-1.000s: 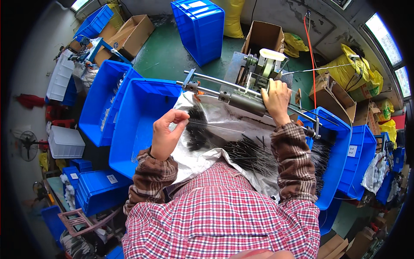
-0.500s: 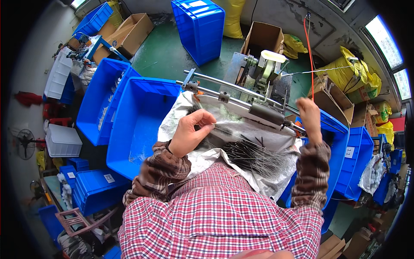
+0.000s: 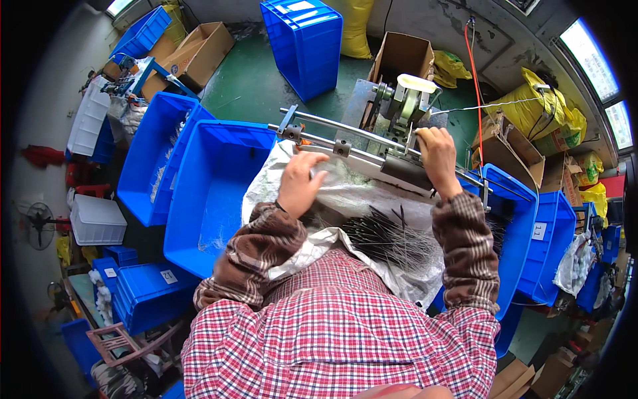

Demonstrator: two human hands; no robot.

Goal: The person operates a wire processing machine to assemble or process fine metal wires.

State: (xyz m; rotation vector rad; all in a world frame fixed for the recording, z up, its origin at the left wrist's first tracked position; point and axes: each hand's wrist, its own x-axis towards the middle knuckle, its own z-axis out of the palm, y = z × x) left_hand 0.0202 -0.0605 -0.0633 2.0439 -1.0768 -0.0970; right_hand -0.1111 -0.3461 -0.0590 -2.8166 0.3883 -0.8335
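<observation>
Head view: left hand fingers loosely curled over white sack; right hand fingers grip machine block.

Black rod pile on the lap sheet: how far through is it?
Done: cannot tell; the blue bin at the left shows only thin scraps. In hand: the right hand is on the rail machine, the left hand rests on the white sheet. Left: a sizeable pile of black rods.
</observation>
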